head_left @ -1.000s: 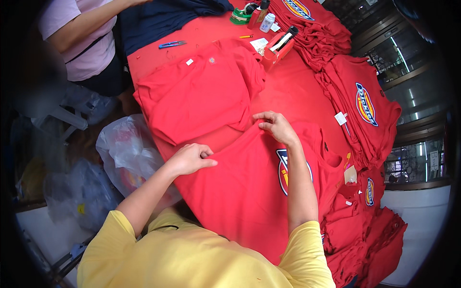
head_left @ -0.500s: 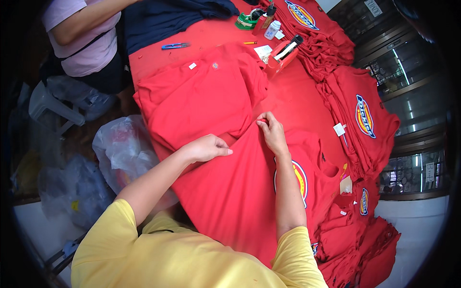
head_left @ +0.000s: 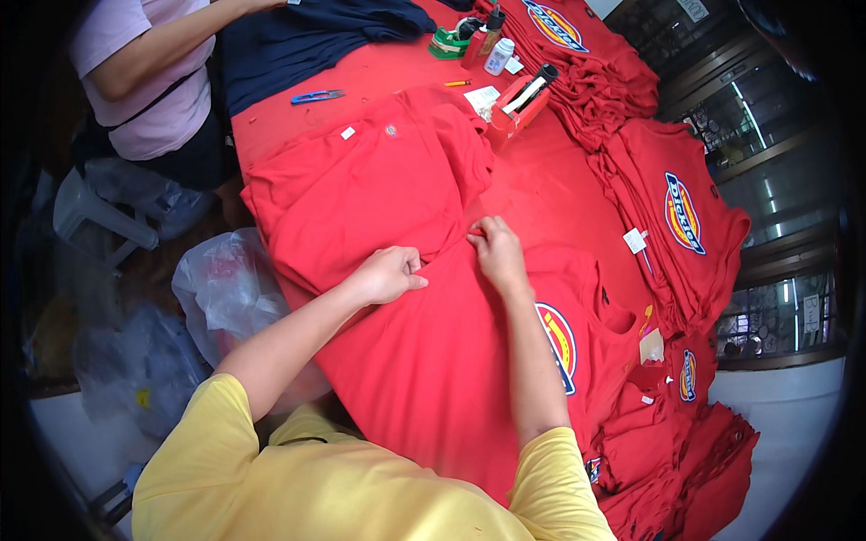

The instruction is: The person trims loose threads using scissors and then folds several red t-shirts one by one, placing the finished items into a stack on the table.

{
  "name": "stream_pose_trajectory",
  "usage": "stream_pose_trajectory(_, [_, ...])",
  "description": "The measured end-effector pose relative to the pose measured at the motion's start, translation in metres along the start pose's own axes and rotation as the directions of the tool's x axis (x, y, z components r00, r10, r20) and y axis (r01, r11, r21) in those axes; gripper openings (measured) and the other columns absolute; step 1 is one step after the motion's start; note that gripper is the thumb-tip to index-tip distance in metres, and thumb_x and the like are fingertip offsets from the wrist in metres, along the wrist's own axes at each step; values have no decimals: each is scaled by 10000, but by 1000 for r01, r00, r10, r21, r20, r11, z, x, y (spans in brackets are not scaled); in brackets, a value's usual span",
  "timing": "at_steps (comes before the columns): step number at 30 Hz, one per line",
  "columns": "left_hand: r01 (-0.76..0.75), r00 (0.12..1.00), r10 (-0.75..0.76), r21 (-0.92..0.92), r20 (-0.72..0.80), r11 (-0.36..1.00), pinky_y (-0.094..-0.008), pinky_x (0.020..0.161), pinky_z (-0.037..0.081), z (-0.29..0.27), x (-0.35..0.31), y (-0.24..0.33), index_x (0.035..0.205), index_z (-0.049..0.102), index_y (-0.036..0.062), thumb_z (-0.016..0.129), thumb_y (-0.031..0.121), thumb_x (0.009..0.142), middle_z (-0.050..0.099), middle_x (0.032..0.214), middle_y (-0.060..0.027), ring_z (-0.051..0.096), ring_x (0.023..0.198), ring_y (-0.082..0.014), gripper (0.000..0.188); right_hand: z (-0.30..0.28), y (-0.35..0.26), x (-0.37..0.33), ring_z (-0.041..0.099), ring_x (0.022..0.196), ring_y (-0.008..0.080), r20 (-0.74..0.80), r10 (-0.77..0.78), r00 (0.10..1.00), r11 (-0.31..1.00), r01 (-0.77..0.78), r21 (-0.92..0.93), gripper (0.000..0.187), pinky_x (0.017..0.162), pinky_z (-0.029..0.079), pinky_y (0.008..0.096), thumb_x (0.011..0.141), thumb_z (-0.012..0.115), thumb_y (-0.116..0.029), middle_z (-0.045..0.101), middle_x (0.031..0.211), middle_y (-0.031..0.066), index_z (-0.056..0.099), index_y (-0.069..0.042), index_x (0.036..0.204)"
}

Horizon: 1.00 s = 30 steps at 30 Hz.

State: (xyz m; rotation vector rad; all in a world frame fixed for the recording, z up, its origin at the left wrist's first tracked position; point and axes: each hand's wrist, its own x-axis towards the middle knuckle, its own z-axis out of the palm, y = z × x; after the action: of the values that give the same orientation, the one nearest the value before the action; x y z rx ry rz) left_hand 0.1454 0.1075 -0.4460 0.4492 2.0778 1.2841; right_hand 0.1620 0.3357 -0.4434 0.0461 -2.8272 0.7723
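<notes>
A red sleeveless shirt point(head_left: 428, 361) with a colourful oval print lies spread across the table before me. Its cloth is pinched between the fingertips of my left hand point(head_left: 390, 273), which is closed over a fold. Just right of and beyond it, my right hand point(head_left: 501, 260) also pinches the fabric along what looks like an edge or seam. Beyond my hands lies another bunched red garment point(head_left: 361, 185) with a small badge and a white tag; where one piece ends and the other begins is hard to see.
Folded printed red shirts point(head_left: 663, 212) are piled along the right. Blue thread snips point(head_left: 316, 96), a red tape dispenser point(head_left: 521, 110), a white bottle point(head_left: 499, 57) and a green tape dispenser point(head_left: 451, 42) stand farther off. At left are a plastic bag point(head_left: 230, 279), a white chair point(head_left: 104, 216) and a person in pink point(head_left: 158, 81).
My right hand has moved slightly left, bringing my pinching fingertips a little closer together. The stretched cloth between them looks slacker. The whole view has shifted slightly.
</notes>
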Motion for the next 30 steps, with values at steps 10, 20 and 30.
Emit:
stream_pose_trajectory(10, [4,999,-2,53,-43,999,-318,658,482,-1,-28,-26,855,637,-11,739,199,822,656,719,-85,601,671,-142,236,13,-28,-33,532,856,295,-297,-277,914,917,159,-367,150,751,401,420,823,670,-122,565,888,93,591,-71,940])
stream_pose_trajectory(20, [83,973,-86,19,216,996,-266,615,453,-26,-71,-43,830,628,-19,773,136,770,614,682,-34,548,639,-90,220,33,-43,-74,263,1427,295,-27,61,998,847,-66,-527,711,1145,196,532,965,414,-504,321,1526,146,337,10,1451])
stream_pose_trajectory(30, [33,999,-38,206,21,978,-307,656,479,-21,-93,-39,881,632,-12,753,165,756,650,744,-88,614,695,-170,249,-7,34,-48,249,1438,263,-91,54,994,826,-96,-556,754,1158,177,520,945,422,-563,334,1524,116,330,-15,1456])
